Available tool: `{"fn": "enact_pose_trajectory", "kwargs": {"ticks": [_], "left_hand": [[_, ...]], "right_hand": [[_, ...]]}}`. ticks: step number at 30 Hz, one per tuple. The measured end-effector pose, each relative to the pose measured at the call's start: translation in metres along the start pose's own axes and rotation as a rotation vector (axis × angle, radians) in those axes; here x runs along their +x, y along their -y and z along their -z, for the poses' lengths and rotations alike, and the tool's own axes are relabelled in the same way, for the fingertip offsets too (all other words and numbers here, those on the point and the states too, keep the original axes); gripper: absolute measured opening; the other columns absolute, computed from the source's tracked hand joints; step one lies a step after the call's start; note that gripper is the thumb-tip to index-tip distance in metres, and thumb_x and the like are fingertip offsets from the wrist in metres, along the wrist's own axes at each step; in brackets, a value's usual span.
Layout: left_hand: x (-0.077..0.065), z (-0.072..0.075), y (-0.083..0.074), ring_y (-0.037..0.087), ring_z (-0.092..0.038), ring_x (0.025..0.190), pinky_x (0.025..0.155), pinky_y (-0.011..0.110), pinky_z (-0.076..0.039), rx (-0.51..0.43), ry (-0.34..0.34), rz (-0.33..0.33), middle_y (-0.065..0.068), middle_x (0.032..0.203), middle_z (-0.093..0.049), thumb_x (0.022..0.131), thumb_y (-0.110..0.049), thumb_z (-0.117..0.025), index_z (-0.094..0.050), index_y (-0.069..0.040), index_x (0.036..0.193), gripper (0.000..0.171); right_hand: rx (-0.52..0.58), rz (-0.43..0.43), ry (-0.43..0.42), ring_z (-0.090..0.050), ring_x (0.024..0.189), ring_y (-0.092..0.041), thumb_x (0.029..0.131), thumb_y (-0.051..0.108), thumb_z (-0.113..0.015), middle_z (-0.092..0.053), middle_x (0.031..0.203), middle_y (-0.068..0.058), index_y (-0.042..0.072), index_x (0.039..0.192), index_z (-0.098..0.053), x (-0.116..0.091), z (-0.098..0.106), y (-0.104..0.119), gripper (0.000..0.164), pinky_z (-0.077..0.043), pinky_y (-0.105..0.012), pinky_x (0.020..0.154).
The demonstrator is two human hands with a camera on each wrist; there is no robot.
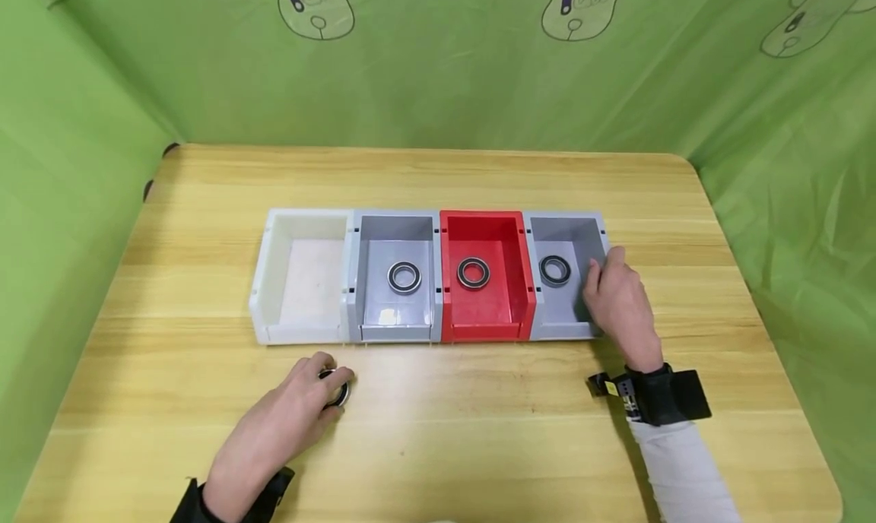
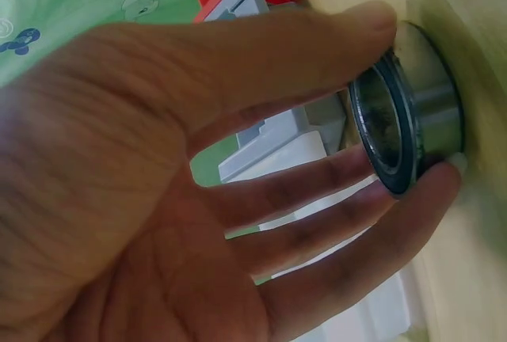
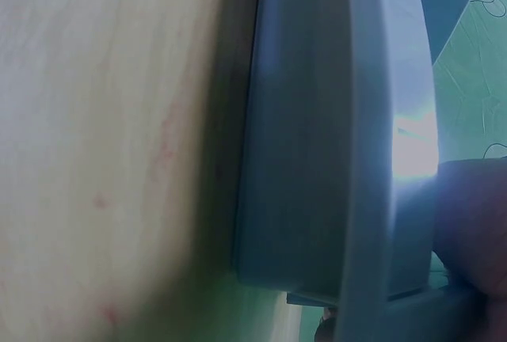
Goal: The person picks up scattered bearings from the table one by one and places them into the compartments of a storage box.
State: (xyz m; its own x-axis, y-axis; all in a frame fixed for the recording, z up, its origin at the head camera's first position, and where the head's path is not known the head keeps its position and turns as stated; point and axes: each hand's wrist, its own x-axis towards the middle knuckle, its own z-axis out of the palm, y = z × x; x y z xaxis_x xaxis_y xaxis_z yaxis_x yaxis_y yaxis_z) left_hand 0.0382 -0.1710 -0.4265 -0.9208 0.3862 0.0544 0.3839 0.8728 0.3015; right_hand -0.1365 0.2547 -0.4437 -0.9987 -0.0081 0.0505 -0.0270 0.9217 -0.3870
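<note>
My left hand [image 1: 280, 409] pinches a ball bearing [image 2: 440, 100] between thumb and fingers, near the tabletop in front of the white bin [image 1: 304, 283]. Steel outer surface and dark seal show in the left wrist view. My right hand [image 1: 619, 299] grips the right side wall of the rightmost grey bin [image 1: 568, 238], thumb on the inner side. That bin holds a bearing [image 1: 555, 271]. In the right wrist view, the grey bin's front [image 3: 309, 136] fills the middle, and part of the hand shows at the right edge.
Between the white bin and the rightmost one stand another grey bin [image 1: 397, 238] with a bearing [image 1: 404, 278] and a red bin [image 1: 482, 234] with a bearing [image 1: 473, 273]. All join in one row on the wooden table [image 1: 452, 432]. Green cloth [image 1: 438, 90] surrounds the back and sides.
</note>
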Motion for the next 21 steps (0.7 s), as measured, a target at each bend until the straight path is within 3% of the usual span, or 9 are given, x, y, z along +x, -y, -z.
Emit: {"fn": "enact_pose_trajectory", "kwargs": {"ticks": [14, 21], "left_hand": [[0.0006, -0.0044, 0.0023, 0.020, -0.053, 0.087, 0.070, 0.029, -0.051, 0.019, 0.000, -0.028, 0.005, 0.098, -0.055, 0.067, -0.004, -0.092, -0.071, -0.011, 0.103, 0.042], [0.0040, -0.0037, 0.0035, 0.018, -0.047, 0.082, 0.068, 0.028, -0.047, 0.049, -0.011, -0.080, 0.003, 0.092, -0.051, 0.065, -0.004, -0.089, -0.070, -0.012, 0.096, 0.037]], "right_hand": [[-0.007, 0.014, -0.032, -0.061, 0.058, -0.043, 0.107, 0.018, -0.040, -0.052, 0.070, -0.028, -0.011, 0.105, -0.040, -0.0022, -0.0052, -0.0013, 0.029, -0.042, -0.043, 0.043], [-0.011, 0.020, -0.045, -0.060, 0.056, -0.041, 0.107, 0.018, -0.040, -0.052, 0.070, -0.028, -0.011, 0.105, -0.041, -0.0003, -0.0038, -0.0012, 0.029, -0.042, -0.041, 0.042]]}}
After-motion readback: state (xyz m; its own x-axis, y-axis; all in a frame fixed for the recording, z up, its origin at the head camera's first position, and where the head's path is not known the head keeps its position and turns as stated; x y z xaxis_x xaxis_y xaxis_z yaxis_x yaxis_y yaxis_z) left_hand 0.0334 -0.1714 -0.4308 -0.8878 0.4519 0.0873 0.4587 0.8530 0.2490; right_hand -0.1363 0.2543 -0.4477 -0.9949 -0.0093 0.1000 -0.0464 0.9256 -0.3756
